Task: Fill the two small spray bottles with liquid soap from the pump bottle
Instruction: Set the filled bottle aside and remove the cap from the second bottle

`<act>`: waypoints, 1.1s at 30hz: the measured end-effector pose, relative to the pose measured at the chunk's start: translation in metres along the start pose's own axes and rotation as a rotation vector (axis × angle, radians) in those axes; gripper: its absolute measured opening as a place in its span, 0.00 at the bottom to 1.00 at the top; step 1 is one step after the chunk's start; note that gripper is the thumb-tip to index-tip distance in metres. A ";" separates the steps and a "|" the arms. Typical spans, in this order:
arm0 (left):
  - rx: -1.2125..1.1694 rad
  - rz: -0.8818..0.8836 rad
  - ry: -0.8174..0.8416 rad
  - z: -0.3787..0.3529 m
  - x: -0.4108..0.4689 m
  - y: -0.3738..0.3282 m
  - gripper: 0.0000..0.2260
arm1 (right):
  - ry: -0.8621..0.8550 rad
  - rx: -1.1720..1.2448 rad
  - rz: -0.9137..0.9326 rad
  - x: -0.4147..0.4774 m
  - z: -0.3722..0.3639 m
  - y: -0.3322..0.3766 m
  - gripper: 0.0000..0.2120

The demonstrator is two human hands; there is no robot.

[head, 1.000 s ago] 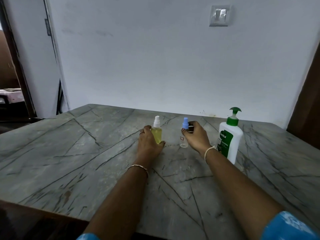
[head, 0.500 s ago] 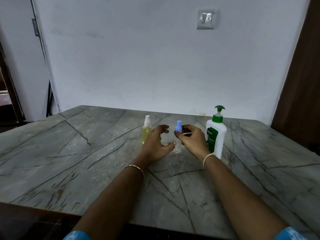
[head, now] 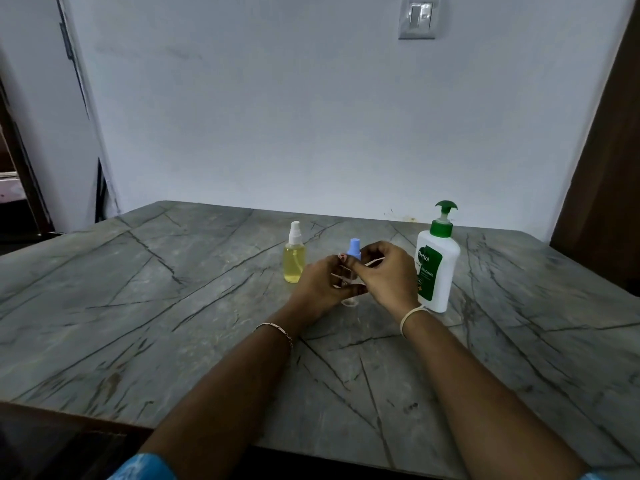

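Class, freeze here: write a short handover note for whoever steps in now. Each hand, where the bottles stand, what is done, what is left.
Left hand grips the clear body of the blue-capped spray bottle, on the table.
Right hand pinches its neck under the cap.
Cap on; bottle looks empty.
White-capped spray bottle stands left of the hands, holding yellow liquid.
Pump bottle stands upright on their right, untouched.
Done: seemingly one bottle filled.
Left: uncap the blue one, pump soap in, recap.

White wall [head: 311,116] — veined grey table [head: 138,306]
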State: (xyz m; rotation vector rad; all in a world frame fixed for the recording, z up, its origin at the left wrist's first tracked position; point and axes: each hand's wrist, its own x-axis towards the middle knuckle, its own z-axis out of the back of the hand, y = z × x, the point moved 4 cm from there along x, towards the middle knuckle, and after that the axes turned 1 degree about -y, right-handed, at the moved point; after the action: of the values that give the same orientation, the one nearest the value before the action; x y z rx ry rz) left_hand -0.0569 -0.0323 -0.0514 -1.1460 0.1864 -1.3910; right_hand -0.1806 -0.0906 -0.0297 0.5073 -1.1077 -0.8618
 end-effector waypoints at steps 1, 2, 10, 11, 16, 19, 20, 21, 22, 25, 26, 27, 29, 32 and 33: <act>0.006 -0.004 0.003 0.000 0.000 0.000 0.24 | -0.017 -0.018 0.004 -0.001 0.001 0.002 0.16; 0.012 -0.006 0.007 0.000 0.001 0.000 0.24 | -0.025 -0.030 0.009 -0.002 0.002 0.004 0.16; -0.017 -0.005 0.045 0.000 0.004 -0.001 0.17 | -0.032 -0.141 0.097 -0.007 -0.002 0.016 0.12; -0.021 -0.003 0.048 0.000 0.004 -0.001 0.16 | -0.026 -0.141 0.096 -0.007 -0.002 0.016 0.12; -0.034 -0.010 0.070 -0.001 0.006 -0.001 0.15 | -0.006 -0.141 0.093 -0.007 0.001 0.017 0.11; -0.039 -0.007 0.088 -0.002 0.007 0.001 0.14 | -0.006 -0.127 0.104 -0.007 0.002 0.017 0.10; -0.048 -0.005 0.092 -0.002 0.007 0.002 0.14 | -0.005 -0.117 0.109 -0.007 0.002 0.017 0.10; -0.068 0.004 0.101 -0.002 0.008 0.004 0.14 | -0.001 -0.104 0.116 -0.007 0.003 0.017 0.10; -0.095 0.018 0.118 -0.002 0.008 0.004 0.13 | 0.008 -0.089 0.126 -0.007 0.003 0.017 0.10; -0.174 0.067 0.189 -0.001 0.009 0.007 0.11 | 0.078 -0.051 0.158 -0.006 0.002 0.014 0.10; -0.200 0.082 0.205 -0.002 0.008 0.007 0.11 | 0.116 -0.027 0.152 -0.005 0.001 0.012 0.11; -0.226 0.100 0.210 -0.002 0.008 0.008 0.11 | 0.160 0.017 0.132 -0.003 0.001 0.009 0.12; -0.245 0.121 0.195 -0.003 0.008 0.009 0.12 | 0.251 0.138 0.079 0.000 0.001 0.005 0.11; -0.234 0.106 0.179 -0.004 0.006 0.007 0.14 | 0.328 0.253 0.051 0.000 0.000 0.001 0.12; -0.228 0.094 0.174 -0.005 0.006 0.006 0.14 | 0.335 0.275 0.052 -0.001 -0.002 0.001 0.16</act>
State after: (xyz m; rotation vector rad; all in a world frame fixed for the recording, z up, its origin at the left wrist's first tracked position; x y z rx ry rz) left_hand -0.0543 -0.0413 -0.0550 -1.1849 0.5282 -1.4115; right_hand -0.1783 -0.0894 -0.0299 0.8160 -0.9276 -0.5547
